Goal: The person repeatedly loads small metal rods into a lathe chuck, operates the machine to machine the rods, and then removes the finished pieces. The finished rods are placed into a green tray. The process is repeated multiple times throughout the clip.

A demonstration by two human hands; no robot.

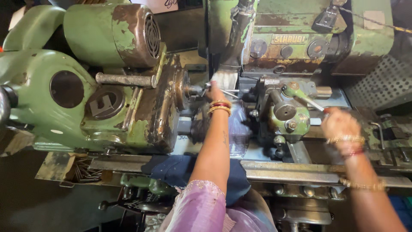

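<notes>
I look down on an old green lathe (86, 94) with worn paint. My left hand (216, 93) reaches to the spindle chuck (185, 89) and pinches a thin metal rod (227, 92) that sticks out beside it. My right hand (339, 123) grips the red-tipped end of a slim lever (305, 99) on the green tool slide (288, 112). Gold and red bangles ring both wrists. A pink sleeve (201, 206) covers my left upper arm.
A round motor housing (133, 32) with a grille sits above the headstock. A steel bar handle (125, 80) juts out below it. Several thin metal pins (83, 169) lie in a tray at lower left. A dark blue cloth (176, 169) drapes over the front rail (292, 172).
</notes>
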